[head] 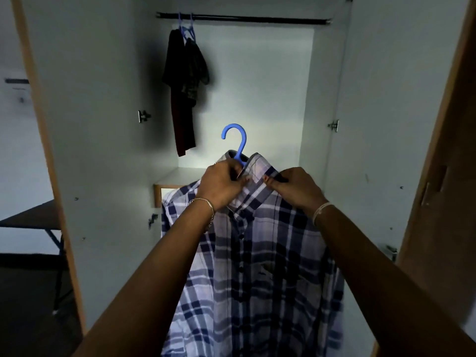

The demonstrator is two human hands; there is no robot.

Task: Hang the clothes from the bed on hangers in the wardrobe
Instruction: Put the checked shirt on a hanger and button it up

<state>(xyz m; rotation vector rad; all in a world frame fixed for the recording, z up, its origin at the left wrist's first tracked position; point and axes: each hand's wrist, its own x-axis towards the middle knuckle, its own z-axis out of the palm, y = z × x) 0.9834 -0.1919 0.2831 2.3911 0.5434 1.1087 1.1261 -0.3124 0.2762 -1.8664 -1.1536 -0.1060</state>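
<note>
An open wardrobe (257, 99) fills the view beyond both hands, its left door (90, 124) and right door (386, 124) swung wide to either side of the forearms. A blue-and-white plaid shirt (252, 266) hangs from the hands down between the arms, in front of the wardrobe opening and not yet on the rail (257, 19), which runs high above the hands. Most of that rail is bare to the right; two dark garments (184, 86) hang at its left end, above and left of the left hand (221, 186). A low inner shelf (177, 176) has its front edge just behind that hand. The blue hanger (238, 140) sits inside the shirt's collar, hook rising clear just above the knuckles. The left hand is curled round the collar at the hanger's neck — it appears to grip both, though cloth hides the contact. The right hand (296, 189) pinches the collar's other side between thumb and fingers.
</note>
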